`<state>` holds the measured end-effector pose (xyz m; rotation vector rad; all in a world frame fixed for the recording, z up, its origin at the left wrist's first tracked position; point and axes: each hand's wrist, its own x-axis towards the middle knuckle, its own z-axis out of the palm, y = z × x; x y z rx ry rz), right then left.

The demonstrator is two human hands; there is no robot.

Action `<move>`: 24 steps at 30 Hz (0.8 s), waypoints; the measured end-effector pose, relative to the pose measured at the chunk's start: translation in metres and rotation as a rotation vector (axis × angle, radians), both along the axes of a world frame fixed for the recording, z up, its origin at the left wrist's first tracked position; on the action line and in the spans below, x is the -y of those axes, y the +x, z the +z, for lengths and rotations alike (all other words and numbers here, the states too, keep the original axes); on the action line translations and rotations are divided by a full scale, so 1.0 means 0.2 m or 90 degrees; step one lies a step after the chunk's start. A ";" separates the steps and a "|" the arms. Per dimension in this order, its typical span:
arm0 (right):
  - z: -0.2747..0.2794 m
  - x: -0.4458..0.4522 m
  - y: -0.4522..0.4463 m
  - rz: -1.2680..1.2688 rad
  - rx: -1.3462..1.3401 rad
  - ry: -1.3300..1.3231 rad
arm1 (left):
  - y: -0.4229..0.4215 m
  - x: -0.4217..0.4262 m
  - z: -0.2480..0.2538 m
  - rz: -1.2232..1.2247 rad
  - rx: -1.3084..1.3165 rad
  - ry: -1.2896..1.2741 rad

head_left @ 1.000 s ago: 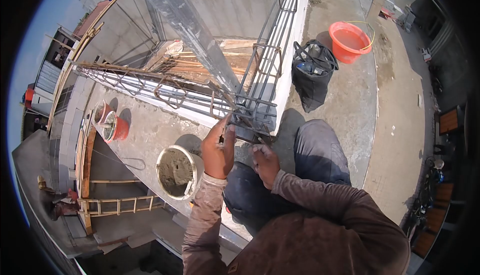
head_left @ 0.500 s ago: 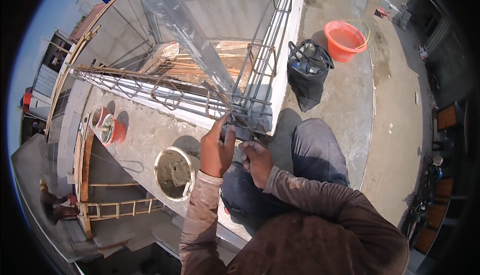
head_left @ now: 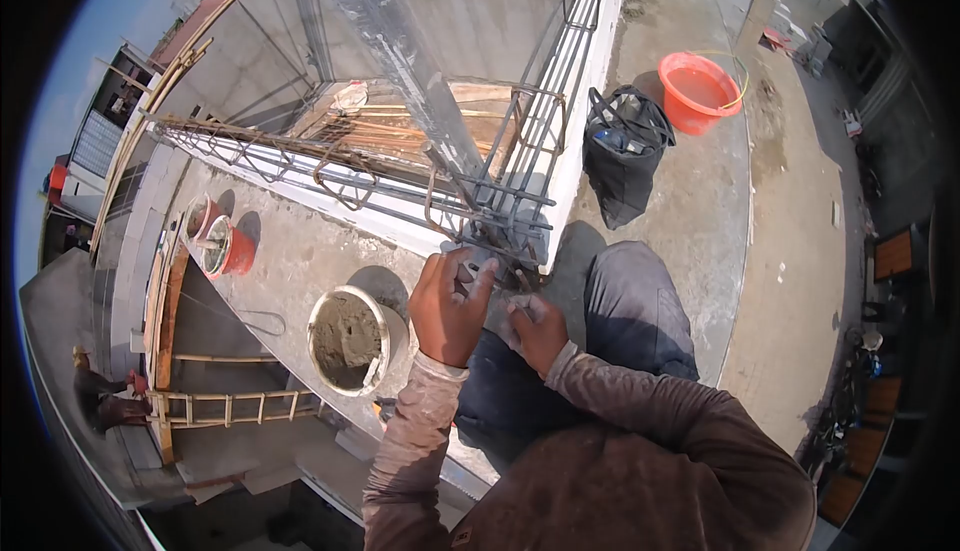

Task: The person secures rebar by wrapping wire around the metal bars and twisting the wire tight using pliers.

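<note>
Two bare hands are at work right by the corner of the steel bars (head_left: pixel 507 229)! The left hand (head_left: pixel 450 309) sits at the near side of that corner, thumb and fingers curved with a gap between them; whether the tips pinch anything, I can't tell. Over to the right hand (head_left: pixel 537 331), just beside it: thumb pressed against curled fingers, and what's between them is too small to make out. The steel corner lies just beyond both hands, at the foot of the slanting grey post (head_left: pixel 410 71). Out left, the bucket of grey mix (head_left: pixel 345 341) stands near the left forearm; beyond the knee, the black bag (head_left: pixel 627 156) sits beside the red basin (head_left: pixel 698 94).
</note>
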<state>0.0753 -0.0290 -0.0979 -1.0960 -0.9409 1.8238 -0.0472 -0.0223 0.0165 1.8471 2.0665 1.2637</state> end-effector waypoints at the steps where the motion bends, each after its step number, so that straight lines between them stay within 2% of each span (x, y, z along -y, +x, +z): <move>1: -0.01 0.01 0.01 0.001 -0.001 0.001 | 0.00 0.00 -0.01 0.001 -0.001 0.001; 7: -0.01 -0.02 -0.01 0.006 -0.012 0.012 | -0.05 -0.03 -0.05 0.016 0.014 -0.026; 10: 0.08 -0.05 -0.04 -0.009 -0.021 -0.051 | -0.07 -0.05 -0.06 0.041 0.092 -0.010; 12: 0.06 -0.05 -0.05 -0.013 -0.017 -0.067 | -0.08 -0.08 -0.06 -0.026 0.004 0.061; 15: 0.07 -0.04 -0.04 0.015 0.000 -0.059 | -0.06 -0.10 -0.01 -0.081 -0.036 0.081; 19: 0.02 -0.07 -0.02 0.019 0.037 0.016 | -0.06 -0.07 0.02 -0.062 -0.080 0.009; 22: 0.03 -0.09 -0.05 -0.029 0.030 0.007 | -0.06 -0.07 -0.01 -0.059 -0.099 0.041; 24: 0.04 -0.10 -0.05 -0.016 -0.017 -0.083 | -0.05 -0.07 -0.02 -0.060 -0.107 0.082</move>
